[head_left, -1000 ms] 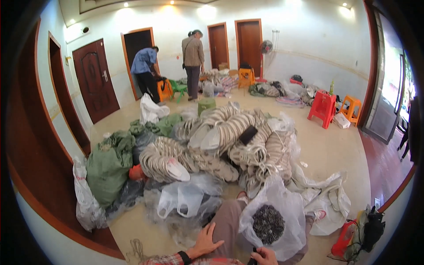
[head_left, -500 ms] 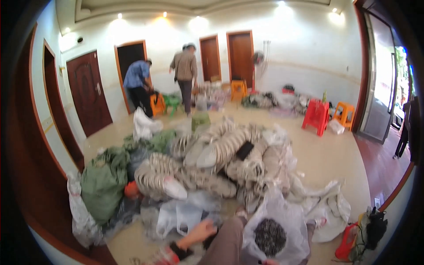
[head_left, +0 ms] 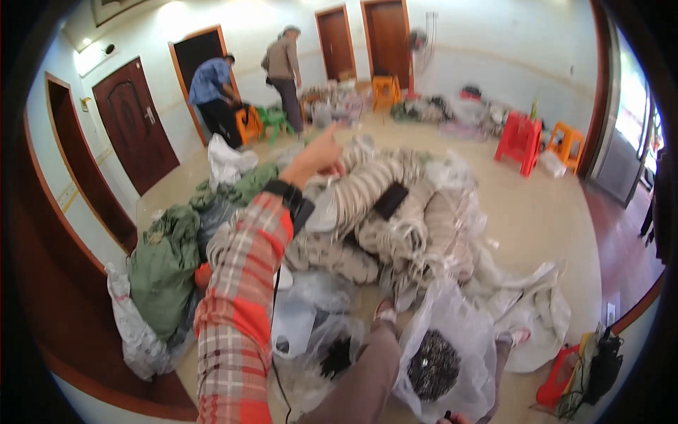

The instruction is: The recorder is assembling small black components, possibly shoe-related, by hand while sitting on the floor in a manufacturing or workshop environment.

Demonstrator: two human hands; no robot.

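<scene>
My left hand (head_left: 321, 155) is raised at the end of a plaid sleeve, index finger stretched out to the upper right and other fingers curled, with nothing in it. Beyond and below it lie bundled rolls of beige strapping (head_left: 371, 198). My right hand (head_left: 460, 419) just shows at the lower edge, its fingers around a small black piece (head_left: 446, 415) too small to name. In front of it, between my legs, a clear plastic bag (head_left: 470, 339) holds many small dark pieces (head_left: 433, 365). Left of my leg, another clear bag has black pieces (head_left: 337, 355) in it.
Green sacks (head_left: 166, 272) are heaped at left. A black flat object (head_left: 390, 201) lies on the rolls. Two people, one in a blue shirt (head_left: 210, 79) and one in a brown top (head_left: 282, 58), stand at the back. A red stool (head_left: 519, 143) and an orange stool (head_left: 563, 147) stand right.
My left hand has risen from beside my knee to above the pile, its finger now stretched out. The view has shifted. The person in the brown top has turned and leans slightly.
</scene>
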